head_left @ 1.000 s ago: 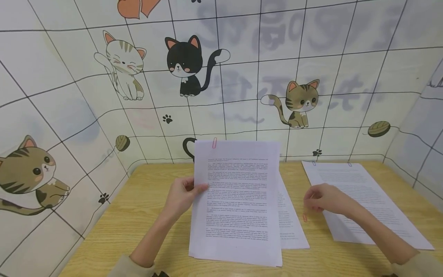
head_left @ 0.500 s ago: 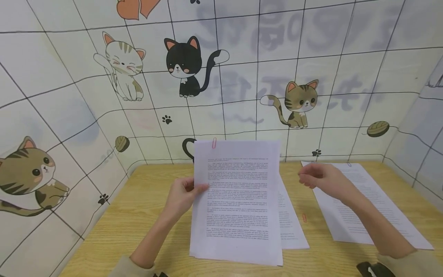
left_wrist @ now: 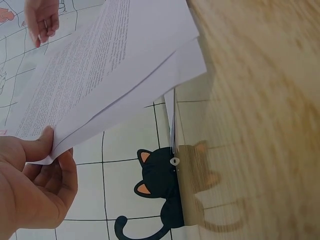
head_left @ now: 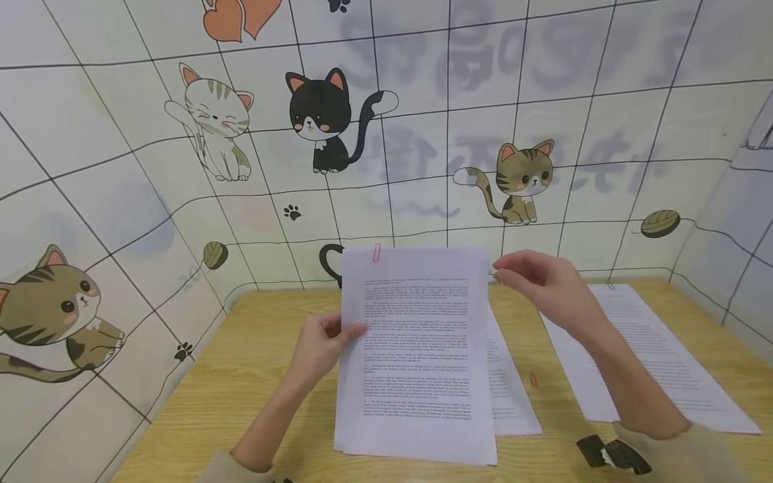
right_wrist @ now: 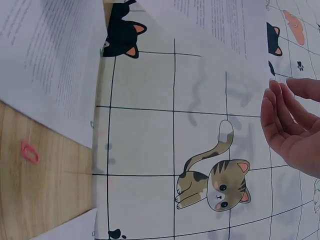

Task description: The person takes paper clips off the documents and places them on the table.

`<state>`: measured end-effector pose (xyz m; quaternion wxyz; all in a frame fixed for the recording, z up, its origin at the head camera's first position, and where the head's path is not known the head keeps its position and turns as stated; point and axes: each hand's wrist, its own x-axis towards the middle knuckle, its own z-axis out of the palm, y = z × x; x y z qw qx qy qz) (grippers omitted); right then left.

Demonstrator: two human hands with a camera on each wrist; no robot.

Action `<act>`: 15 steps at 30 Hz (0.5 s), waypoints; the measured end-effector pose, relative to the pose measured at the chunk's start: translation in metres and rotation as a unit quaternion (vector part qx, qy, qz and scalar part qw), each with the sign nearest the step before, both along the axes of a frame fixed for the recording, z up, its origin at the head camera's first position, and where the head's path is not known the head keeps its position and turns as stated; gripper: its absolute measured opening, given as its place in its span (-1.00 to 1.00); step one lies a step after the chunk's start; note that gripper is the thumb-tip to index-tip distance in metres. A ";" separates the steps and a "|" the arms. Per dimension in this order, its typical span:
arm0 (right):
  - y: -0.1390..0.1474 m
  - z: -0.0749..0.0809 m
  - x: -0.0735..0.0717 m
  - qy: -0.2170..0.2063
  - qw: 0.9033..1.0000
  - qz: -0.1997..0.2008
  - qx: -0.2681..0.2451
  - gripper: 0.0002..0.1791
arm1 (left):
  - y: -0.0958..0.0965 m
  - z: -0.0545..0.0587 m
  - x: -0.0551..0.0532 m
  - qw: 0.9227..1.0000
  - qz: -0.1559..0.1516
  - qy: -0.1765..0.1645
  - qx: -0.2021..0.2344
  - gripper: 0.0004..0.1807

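My left hand (head_left: pixel 319 345) pinches the left edge of a stack of printed sheets (head_left: pixel 417 365), thumb in front and fingers behind. The sheets stand raised, facing me. A pink paper clip (head_left: pixel 376 253) sits on their top edge, left of the middle. In the left wrist view, the page edges (left_wrist: pixel 145 80) fan slightly apart. My right hand (head_left: pixel 543 282) hovers just beside the stack's upper right corner, apart from it. Its fingers bend loosely, with thumb and fingertips close together (right_wrist: pixel 295 125). I make out nothing between them.
Another printed sheet (head_left: pixel 513 402) lies partly behind the raised stack. A loose red paper clip (head_left: pixel 533 380) rests on the wooden table (head_left: pixel 211 382). Further right lies a clipped paper stack (head_left: pixel 664 376), with one clip (head_left: pixel 611 286) visible. A cat-patterned wall covering (head_left: pixel 423 201) closes off the back.
My right hand has moved up and left, from beside the loose red clip to the raised stack's upper right corner. My left hand still holds the sheets in place.
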<state>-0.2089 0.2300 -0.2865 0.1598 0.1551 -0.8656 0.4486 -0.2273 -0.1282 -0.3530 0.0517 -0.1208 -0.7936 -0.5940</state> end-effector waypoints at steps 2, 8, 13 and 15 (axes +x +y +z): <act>-0.006 0.002 0.001 0.016 1.000 -0.001 -0.010 -0.73 | 0.001 0.000 0.000 1.000 0.000 0.003 -0.002 -0.82; -0.024 0.009 0.001 0.059 0.998 0.000 -0.024 -0.75 | 0.004 0.000 0.002 1.000 0.004 0.017 -0.004 -0.82; -0.038 0.012 -0.001 0.094 0.995 0.017 -0.033 -0.78 | 0.005 -0.001 0.002 1.000 0.010 0.023 -0.007 -0.82; -0.043 0.012 -0.003 0.112 0.993 0.023 -0.032 -0.79 | 0.006 -0.001 0.003 1.000 0.008 0.025 -0.008 -0.82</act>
